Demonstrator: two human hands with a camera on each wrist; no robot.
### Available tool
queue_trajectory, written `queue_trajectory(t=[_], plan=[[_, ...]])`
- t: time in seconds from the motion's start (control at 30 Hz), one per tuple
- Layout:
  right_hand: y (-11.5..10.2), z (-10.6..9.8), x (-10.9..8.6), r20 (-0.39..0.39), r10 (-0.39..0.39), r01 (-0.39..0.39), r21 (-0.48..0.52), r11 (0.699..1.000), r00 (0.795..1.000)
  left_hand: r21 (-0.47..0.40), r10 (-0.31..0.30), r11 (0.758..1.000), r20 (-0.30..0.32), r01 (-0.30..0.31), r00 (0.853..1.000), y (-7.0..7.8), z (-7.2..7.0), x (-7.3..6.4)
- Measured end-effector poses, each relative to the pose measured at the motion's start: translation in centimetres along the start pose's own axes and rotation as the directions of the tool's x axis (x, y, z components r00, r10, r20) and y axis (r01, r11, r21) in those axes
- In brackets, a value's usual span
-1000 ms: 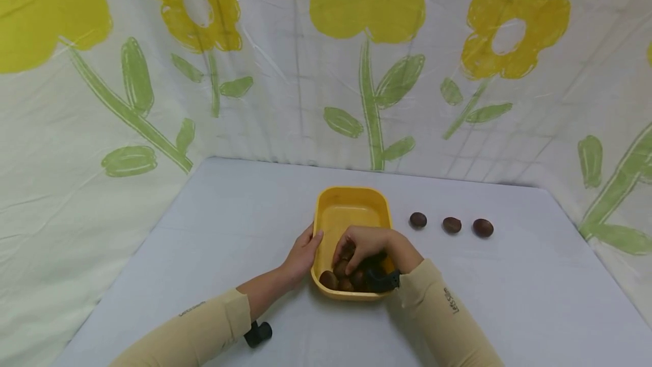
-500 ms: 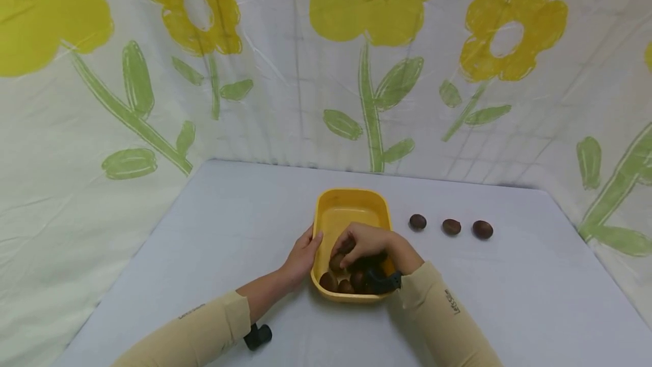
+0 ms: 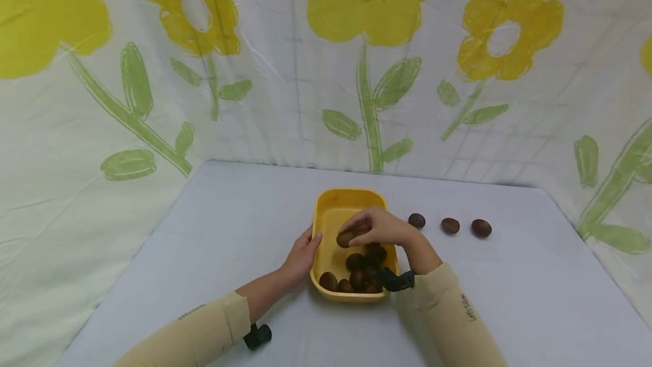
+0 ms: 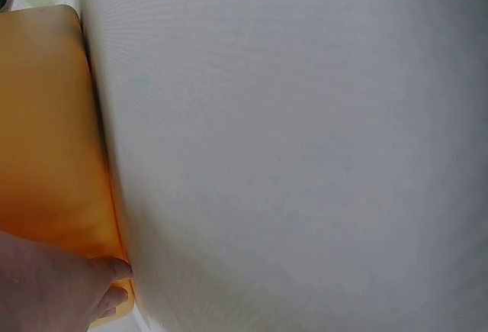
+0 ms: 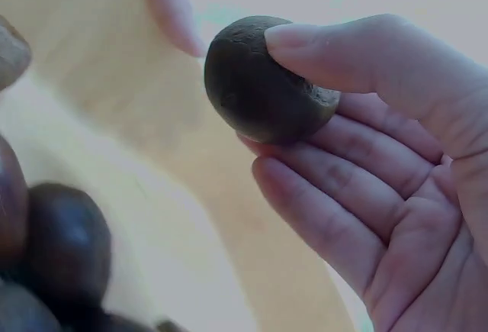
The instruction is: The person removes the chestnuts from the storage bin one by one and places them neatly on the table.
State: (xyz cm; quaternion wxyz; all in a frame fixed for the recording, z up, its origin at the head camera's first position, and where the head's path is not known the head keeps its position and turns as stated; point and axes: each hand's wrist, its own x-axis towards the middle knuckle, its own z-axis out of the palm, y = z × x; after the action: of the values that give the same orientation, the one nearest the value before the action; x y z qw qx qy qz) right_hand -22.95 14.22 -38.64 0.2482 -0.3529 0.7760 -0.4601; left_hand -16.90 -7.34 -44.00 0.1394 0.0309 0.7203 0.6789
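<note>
A yellow rectangular plastic tub [image 3: 333,217] sits on the table, with several brown chestnuts [image 3: 357,279] gathered at its near end. My left hand [image 3: 301,254] grips the tub's left side, thumb over the rim; the left wrist view shows its fingers [image 4: 114,271] against the outer wall. Above the tub floor, my right hand [image 3: 379,226] pinches one chestnut [image 5: 259,80] between thumb and fingers. That same chestnut [image 3: 345,239] appears at the fingertips in the head view. Part of the tub's right rim is hidden behind the right wrist.
Three chestnuts [image 3: 450,226] lie in a row on the white table [image 3: 244,208], right of the tub. A flower-painted cloth [image 3: 275,72] hangs behind the table. Black wrist-worn devices [image 3: 398,280] are on both arms.
My right hand has lifted a chestnut from the pile and moved up and away toward the tub's middle, uncovering more chestnuts. The left hand stays at the tub's left side.
</note>
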Motion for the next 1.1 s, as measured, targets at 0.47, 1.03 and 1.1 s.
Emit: queue_trajectory(t=[0.47, 1.03, 1.1], plan=[[1.9, -3.2, -6.5, -0.280, -0.018, 0.053, 0.118, 0.992, 0.960, -0.011, 0.002, 1.000, -0.008, -0.002, 1.000, -0.1, -0.1, 0.1], [6.3, -3.3, -11.6, -0.419, 0.153, -0.107, 0.131, 0.986, 0.895, -0.023, -0.003, 1.000, 0.008, 0.003, 1.000, 0.0, 0.1, 0.0], [6.9, -3.1, -11.8, -0.411, 0.175, -0.129, 0.136, 0.982, 0.895, -0.024, -0.005, 1.000, 0.006, 0.005, 1.000, 0.0, 0.1, 0.0]])
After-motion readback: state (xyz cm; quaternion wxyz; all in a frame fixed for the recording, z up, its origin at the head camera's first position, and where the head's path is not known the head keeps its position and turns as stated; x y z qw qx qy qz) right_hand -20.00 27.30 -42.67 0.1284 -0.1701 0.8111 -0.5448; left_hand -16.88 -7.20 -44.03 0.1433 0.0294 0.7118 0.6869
